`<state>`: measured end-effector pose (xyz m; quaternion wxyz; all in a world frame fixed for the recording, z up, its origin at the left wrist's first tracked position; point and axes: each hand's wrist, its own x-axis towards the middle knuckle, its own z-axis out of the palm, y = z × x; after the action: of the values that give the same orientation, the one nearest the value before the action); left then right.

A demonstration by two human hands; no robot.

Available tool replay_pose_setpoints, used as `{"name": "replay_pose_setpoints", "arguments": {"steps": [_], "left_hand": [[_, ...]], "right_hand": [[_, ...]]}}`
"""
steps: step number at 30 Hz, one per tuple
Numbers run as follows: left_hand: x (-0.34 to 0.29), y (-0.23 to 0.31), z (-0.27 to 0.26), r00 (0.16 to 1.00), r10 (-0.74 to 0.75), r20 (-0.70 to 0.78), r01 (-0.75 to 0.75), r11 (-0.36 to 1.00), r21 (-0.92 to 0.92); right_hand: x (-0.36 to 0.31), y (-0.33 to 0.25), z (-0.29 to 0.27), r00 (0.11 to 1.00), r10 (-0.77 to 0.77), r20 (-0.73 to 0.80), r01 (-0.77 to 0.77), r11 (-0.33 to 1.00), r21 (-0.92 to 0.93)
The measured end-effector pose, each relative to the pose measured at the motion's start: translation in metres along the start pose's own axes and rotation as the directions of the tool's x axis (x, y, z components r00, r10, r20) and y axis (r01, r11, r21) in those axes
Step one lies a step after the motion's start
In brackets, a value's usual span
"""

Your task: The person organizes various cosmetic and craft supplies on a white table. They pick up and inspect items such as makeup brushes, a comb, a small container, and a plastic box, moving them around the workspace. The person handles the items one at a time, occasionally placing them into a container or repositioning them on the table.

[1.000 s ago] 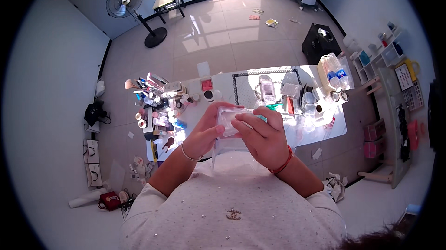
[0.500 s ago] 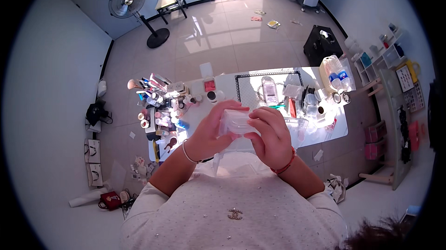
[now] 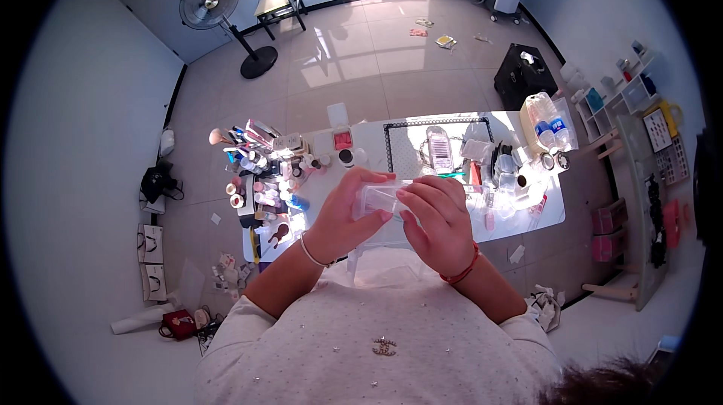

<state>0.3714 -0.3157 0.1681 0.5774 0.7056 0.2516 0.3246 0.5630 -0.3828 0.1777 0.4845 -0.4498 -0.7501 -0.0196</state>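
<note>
A small clear plastic box (image 3: 379, 198) is held up between my two hands, over the near edge of the white table (image 3: 324, 199). My left hand (image 3: 349, 208) grips its left side, thumb below and fingers above. My right hand (image 3: 438, 217) has its fingers and thumb bent round the right end of the box. What lies inside the box is too faint to make out. Below it, close to my shirt, a larger clear plastic container (image 3: 385, 238) shows partly behind my hands.
Bottles and brushes (image 3: 256, 160) crowd the table's left end. A black-edged mat (image 3: 407, 153) carries a pouch-like item (image 3: 438, 150). Water bottles (image 3: 554, 131) stand at the right rear. Beyond are a standing fan (image 3: 211, 1), a black suitcase (image 3: 524, 75) and a wall-side rack (image 3: 617, 96).
The fingers of my right hand have shifted slightly on the end of the clear box, and the box sits at a slightly different tilt. Both hands still hold it.
</note>
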Motion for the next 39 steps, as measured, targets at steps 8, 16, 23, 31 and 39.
{"name": "replay_pose_setpoints", "arguments": {"steps": [8, 16, 23, 31, 39], "left_hand": [[0.0, 0.011, 0.012, 0.997, -0.051, -0.063, 0.048, 0.998, -0.049], [-0.001, 0.003, 0.009, 1.0, -0.004, -0.024, 0.003, 0.998, -0.062], [-0.003, 0.008, 0.007, 0.998, -0.066, 0.017, 0.068, 0.983, -0.169], [0.001, 0.011, 0.009, 1.0, 0.013, -0.008, -0.013, 1.0, 0.018], [-0.001, 0.002, 0.01, 0.993, -0.088, -0.074, 0.085, 0.995, -0.049]], "right_hand": [[-0.002, 0.001, 0.0, 0.996, 0.086, 0.008, -0.085, 0.995, -0.05], [-0.005, 0.001, -0.001, 0.997, 0.012, -0.071, -0.015, 0.999, -0.048], [0.0, -0.002, -0.002, 0.993, 0.07, -0.092, -0.077, 0.994, -0.077], [0.001, 0.003, 0.002, 0.998, 0.053, -0.015, -0.054, 0.998, -0.015], [-0.002, 0.004, 0.006, 0.998, 0.056, 0.011, -0.056, 0.998, -0.001]]}}
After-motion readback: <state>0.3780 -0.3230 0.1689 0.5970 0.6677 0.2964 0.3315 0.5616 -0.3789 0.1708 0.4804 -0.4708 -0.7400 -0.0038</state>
